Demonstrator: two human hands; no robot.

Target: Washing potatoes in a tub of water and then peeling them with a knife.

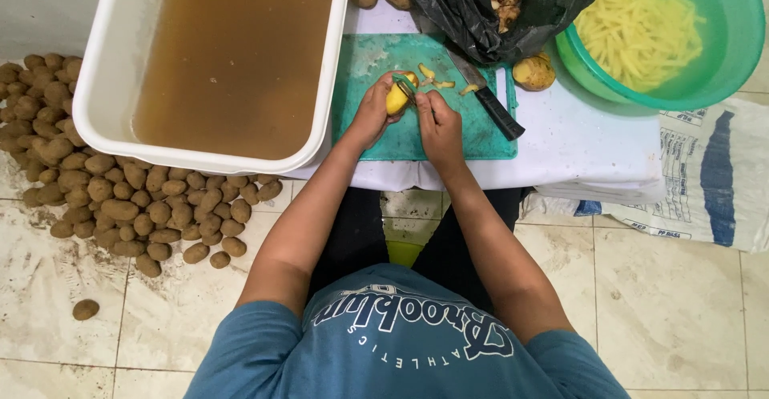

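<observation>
Two hands meet over the green cutting board [384, 139]: the left hand [370, 114] is closed around a half-peeled potato [397, 97], held just above the board, while the right hand [436, 126] grips a peeler [408, 88] laid against it. With wet skin the potato could slip, letting the blade catch the left fingers; the black-handled knife [489, 98] lies just beside the right hand

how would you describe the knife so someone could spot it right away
Start at the green cutting board on the white table. The knife lies slanted across the board's right edge, just right of the right hand. Its black handle and long blade set it apart from the peel scraps nearby.
</observation>
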